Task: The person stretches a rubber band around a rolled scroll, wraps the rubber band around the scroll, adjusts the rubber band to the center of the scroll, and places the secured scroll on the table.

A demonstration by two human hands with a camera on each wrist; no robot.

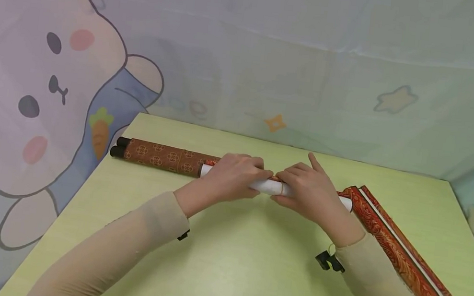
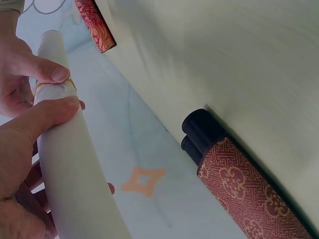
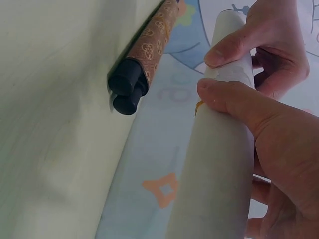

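Both hands hold a rolled white paper tube [image 1: 266, 186] sideways above the table. My left hand [image 1: 236, 177] grips its left part and my right hand [image 1: 308, 189] its right part, thumbs close together near the middle. A thin yellowish rubber band [image 2: 71, 82] circles the roll between the thumbs; in the right wrist view the band [image 3: 199, 106] shows beside the right thumb. Creased paper shows there too. Behind the roll, slivers of red patterned material peek out, mostly hidden by the hands.
A brown, gold-patterned scroll [image 1: 166, 157] with black rod ends [image 1: 119, 147] lies at the table's back left. Long red patterned pieces with white edges [image 1: 408, 255] lie slanted along the right side. A printed cloth [image 1: 245, 71] hangs behind the pale table [image 1: 224, 272].
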